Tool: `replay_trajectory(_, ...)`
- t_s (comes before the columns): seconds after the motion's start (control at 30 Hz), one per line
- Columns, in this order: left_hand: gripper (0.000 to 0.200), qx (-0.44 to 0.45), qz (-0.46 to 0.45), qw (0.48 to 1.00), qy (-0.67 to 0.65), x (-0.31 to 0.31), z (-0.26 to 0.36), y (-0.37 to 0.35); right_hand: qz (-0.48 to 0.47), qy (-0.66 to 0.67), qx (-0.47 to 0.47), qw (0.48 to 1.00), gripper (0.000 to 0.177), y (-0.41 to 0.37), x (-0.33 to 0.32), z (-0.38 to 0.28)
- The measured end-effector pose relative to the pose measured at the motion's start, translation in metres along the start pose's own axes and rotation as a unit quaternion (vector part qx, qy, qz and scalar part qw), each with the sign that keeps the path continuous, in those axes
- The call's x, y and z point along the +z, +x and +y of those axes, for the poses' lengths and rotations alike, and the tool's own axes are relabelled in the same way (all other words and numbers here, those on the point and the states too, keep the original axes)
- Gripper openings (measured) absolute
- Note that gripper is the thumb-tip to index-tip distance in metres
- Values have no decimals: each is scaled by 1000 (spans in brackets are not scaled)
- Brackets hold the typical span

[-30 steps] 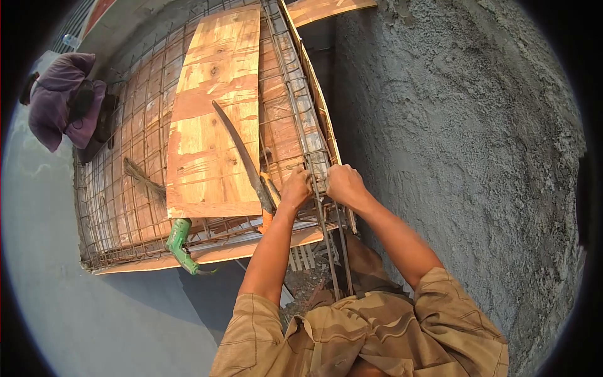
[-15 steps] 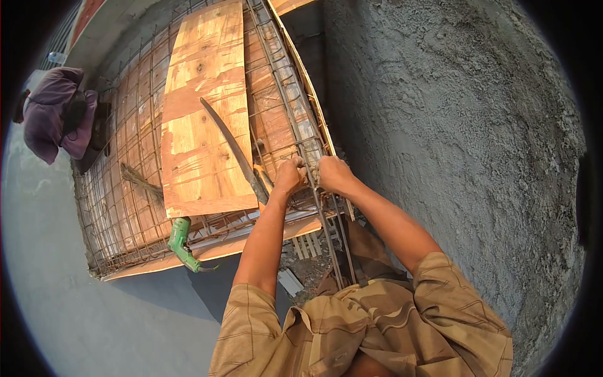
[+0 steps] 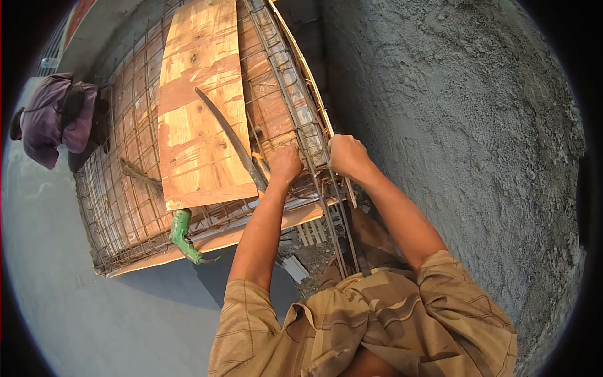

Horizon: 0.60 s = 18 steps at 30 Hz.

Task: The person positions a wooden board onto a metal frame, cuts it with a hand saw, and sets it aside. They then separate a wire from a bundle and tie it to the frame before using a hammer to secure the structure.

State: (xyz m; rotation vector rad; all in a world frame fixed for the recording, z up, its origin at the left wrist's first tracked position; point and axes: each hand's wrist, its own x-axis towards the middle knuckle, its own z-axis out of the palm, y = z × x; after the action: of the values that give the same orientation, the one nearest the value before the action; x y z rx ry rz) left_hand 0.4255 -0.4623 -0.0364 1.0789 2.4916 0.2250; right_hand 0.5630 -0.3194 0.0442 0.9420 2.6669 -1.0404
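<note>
the person is leaning over a rebar cage (image 3: pixel 294 112) that is running along the edge of a slab form, just beside a rough grey concrete wall (image 3: pixel 477 144). the left hand (image 3: pixel 286 164) is closing its fingers around the bars on the inner side of the cage, near its close end. the right hand (image 3: pixel 345 157) is making a tight fist on the bars on the outer side, next to the wall. both hands are grasping the cage, and they are near each other with one long bar between them. i cannot tell if a small wire or tool is inside the fingers.

a hand saw (image 3: pixel 229 139) with an orange handle is lying tilted on a plywood sheet (image 3: pixel 195 107), and its handle end is just beside the left hand. the plywood sheet is resting on a flat rebar mesh (image 3: pixel 129 169). a green drill (image 3: pixel 181 234) is lying at the near edge of the mesh, partly hanging over it. another person in purple clothes (image 3: pixel 53 122) is bending at the far left side of the mesh, well apart from the hands.
</note>
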Motion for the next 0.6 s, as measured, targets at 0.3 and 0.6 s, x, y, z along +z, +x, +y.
replay_trajectory(0.3,24,-141,-73,897,-413,-8,-22,16,-18,47,-29,998,15,17,57,-13)
replay_trajectory(0.6,39,-219,-100,846,-476,-65,36,24,71,268,-25,960,20,-31,32,-20)
